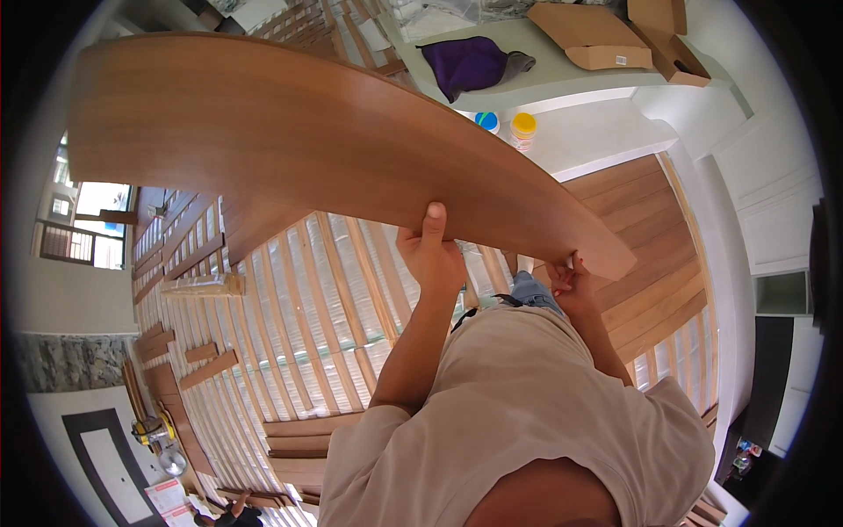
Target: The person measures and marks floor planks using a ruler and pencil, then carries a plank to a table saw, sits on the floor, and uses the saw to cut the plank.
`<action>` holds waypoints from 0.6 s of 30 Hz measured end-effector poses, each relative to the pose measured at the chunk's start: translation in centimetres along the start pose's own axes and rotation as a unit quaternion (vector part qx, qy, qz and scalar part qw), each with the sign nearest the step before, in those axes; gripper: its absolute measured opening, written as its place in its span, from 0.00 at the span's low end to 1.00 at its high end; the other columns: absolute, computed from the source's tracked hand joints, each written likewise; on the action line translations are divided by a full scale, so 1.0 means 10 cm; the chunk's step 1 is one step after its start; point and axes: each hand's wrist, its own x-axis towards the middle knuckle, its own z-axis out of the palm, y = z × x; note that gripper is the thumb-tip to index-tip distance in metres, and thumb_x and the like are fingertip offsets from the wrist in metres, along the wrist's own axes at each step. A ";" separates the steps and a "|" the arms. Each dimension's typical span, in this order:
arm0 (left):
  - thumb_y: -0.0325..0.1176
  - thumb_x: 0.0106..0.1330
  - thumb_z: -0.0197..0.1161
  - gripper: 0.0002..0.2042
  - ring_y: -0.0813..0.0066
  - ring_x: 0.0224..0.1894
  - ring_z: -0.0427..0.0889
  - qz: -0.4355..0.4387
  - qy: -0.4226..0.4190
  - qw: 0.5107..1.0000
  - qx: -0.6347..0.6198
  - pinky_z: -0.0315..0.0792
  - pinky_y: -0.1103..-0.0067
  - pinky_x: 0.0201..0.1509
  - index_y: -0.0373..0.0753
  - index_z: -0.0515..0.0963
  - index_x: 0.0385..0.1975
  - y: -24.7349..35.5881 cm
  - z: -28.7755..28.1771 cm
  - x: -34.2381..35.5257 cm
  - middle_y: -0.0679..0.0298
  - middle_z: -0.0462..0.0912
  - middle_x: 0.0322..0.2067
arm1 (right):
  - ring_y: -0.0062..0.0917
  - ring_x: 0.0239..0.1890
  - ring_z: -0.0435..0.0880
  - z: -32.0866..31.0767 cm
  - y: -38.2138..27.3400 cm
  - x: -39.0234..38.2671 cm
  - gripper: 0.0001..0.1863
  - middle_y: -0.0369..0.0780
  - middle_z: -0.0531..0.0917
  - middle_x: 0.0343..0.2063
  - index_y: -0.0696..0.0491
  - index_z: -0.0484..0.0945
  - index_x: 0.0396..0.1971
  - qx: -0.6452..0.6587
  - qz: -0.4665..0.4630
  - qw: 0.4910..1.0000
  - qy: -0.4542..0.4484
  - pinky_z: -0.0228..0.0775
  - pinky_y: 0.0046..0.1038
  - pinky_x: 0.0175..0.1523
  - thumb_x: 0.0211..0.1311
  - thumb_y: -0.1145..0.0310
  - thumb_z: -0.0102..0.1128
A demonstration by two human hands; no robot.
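A long brown wooden floorboard [290,132] is raised in front of me, stretching from the far left to the middle right. My left hand [432,255] grips its near edge, thumb pressed on the face toward me and the other fingers behind it. Closer to the board's right end, my right hand [571,279] is closed on the lower edge, its fingers partly hidden. Behind the board's right end, laid brown flooring [659,255] covers part of the ground.
Wooden battens [329,299] run over silvery sheeting. Loose planks [303,439] lie lower left, near a yellow power saw [154,430]. Another person [235,512] is at the bottom left. A ledge holds purple cloth [463,66] and a cardboard box [588,35]; a yellow-lidded tub [523,130] stands below.
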 end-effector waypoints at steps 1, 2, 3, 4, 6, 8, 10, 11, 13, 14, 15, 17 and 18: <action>0.31 0.64 0.68 0.11 0.77 0.46 0.80 0.047 0.033 0.998 -0.004 0.75 0.78 0.51 0.38 0.78 0.43 0.11 0.17 0.01 0.67 0.83 0.42 | 0.25 0.50 0.84 0.26 0.07 -0.06 0.14 0.36 0.86 0.40 0.48 0.78 0.40 -0.041 0.003 0.998 0.040 0.55 0.14 0.17 0.70 0.53 0.55; 0.29 0.63 0.68 0.11 0.77 0.47 0.80 0.093 0.066 0.993 -0.010 0.74 0.78 0.53 0.36 0.77 0.44 0.17 0.28 0.02 0.66 0.83 0.42 | 0.25 0.50 0.84 0.31 0.03 -0.06 0.14 0.36 0.86 0.40 0.48 0.78 0.40 -0.035 -0.007 0.999 0.040 0.55 0.14 0.17 0.70 0.53 0.55; 0.30 0.63 0.69 0.13 0.76 0.48 0.80 0.136 0.037 0.990 -0.003 0.74 0.78 0.54 0.36 0.76 0.45 0.20 0.27 0.06 0.66 0.82 0.43 | 0.25 0.44 0.86 0.31 -0.02 -0.06 0.15 0.38 0.86 0.37 0.50 0.78 0.41 -0.158 0.042 0.986 0.045 0.54 0.14 0.16 0.71 0.53 0.55; 0.30 0.62 0.70 0.15 0.76 0.48 0.80 0.180 0.007 0.984 0.003 0.74 0.77 0.55 0.36 0.76 0.46 0.25 0.25 0.11 0.65 0.82 0.44 | 0.25 0.38 0.88 0.33 -0.05 -0.06 0.16 0.40 0.87 0.33 0.53 0.78 0.42 -0.278 0.092 0.955 0.050 0.53 0.14 0.16 0.71 0.54 0.54; 0.30 0.61 0.71 0.16 0.74 0.48 0.80 0.203 -0.030 0.979 0.012 0.75 0.76 0.53 0.36 0.75 0.46 0.42 0.31 0.15 0.64 0.82 0.45 | 0.20 0.26 0.86 0.74 -0.11 -0.24 0.17 0.41 0.87 0.29 0.56 0.78 0.40 -0.312 0.058 0.946 0.062 0.51 0.14 0.16 0.70 0.55 0.55; 0.30 0.60 0.71 0.16 0.75 0.45 0.81 0.256 -0.022 0.964 0.074 0.75 0.78 0.51 0.36 0.75 0.46 0.54 0.42 0.21 0.65 0.82 0.43 | 0.15 0.23 0.82 0.88 -0.25 -0.32 0.17 0.40 0.87 0.28 0.55 0.79 0.38 -0.492 -0.075 0.866 0.039 0.48 0.15 0.16 0.71 0.55 0.54; 0.30 0.60 0.71 0.17 0.77 0.44 0.80 0.260 -0.068 0.956 0.118 0.74 0.79 0.50 0.36 0.75 0.47 0.62 0.47 0.29 0.65 0.82 0.42 | 0.10 0.22 0.78 1.21 -0.29 -0.45 0.18 0.38 0.86 0.27 0.56 0.80 0.38 -0.507 -0.110 0.854 0.038 0.49 0.15 0.18 0.72 0.55 0.53; 0.30 0.60 0.71 0.17 0.78 0.43 0.80 0.267 -0.104 0.945 0.159 0.74 0.81 0.48 0.36 0.74 0.47 0.65 0.49 0.31 0.66 0.82 0.40 | 0.11 0.22 0.79 1.34 -0.30 -0.50 0.18 0.38 0.86 0.28 0.56 0.80 0.40 -0.511 -0.161 0.844 0.020 0.48 0.14 0.18 0.73 0.56 0.51; 0.30 0.60 0.71 0.18 0.79 0.42 0.79 0.204 -0.164 0.943 0.207 0.73 0.82 0.48 0.35 0.74 0.48 0.63 0.53 0.35 0.67 0.82 0.40 | 0.10 0.21 0.75 1.51 -0.36 -0.58 0.20 0.37 0.86 0.30 0.58 0.79 0.46 -0.518 -0.226 0.825 -0.026 0.48 0.14 0.19 0.75 0.56 0.47; 0.29 0.61 0.71 0.18 0.81 0.41 0.79 0.140 -0.221 0.932 0.251 0.72 0.83 0.47 0.35 0.74 0.48 0.58 0.58 0.36 0.67 0.82 0.39 | 0.10 0.21 0.75 1.60 -0.43 -0.66 0.20 0.37 0.86 0.30 0.58 0.79 0.46 -0.516 -0.229 0.825 -0.017 0.48 0.14 0.19 0.75 0.56 0.47; 0.28 0.60 0.71 0.17 0.82 0.40 0.78 0.096 -0.236 0.922 0.291 0.70 0.84 0.47 0.34 0.75 0.47 0.55 0.64 0.35 0.67 0.82 0.39 | 0.10 0.20 0.73 1.74 -0.48 -0.73 0.22 0.38 0.86 0.33 0.58 0.78 0.48 -0.513 -0.282 0.809 -0.052 0.48 0.14 0.19 0.75 0.53 0.45; 0.30 0.60 0.71 0.17 0.82 0.40 0.78 0.011 -0.287 0.888 0.359 0.71 0.84 0.46 0.33 0.75 0.45 0.48 0.75 0.42 0.67 0.82 0.40 | 0.13 0.25 0.76 1.92 -0.55 -0.82 0.29 0.41 0.86 0.38 0.60 0.76 0.52 -0.452 -0.400 0.793 -0.083 0.49 0.13 0.20 0.74 0.46 0.44; 0.32 0.60 0.72 0.17 0.82 0.40 0.78 -0.068 -0.330 0.841 0.423 0.71 0.83 0.46 0.32 0.76 0.44 0.42 0.80 0.48 0.66 0.83 0.40 | 0.15 0.31 0.81 1.97 -0.59 -0.84 0.33 0.43 0.85 0.40 0.61 0.74 0.54 -0.394 -0.462 0.790 -0.081 0.51 0.13 0.21 0.73 0.42 0.44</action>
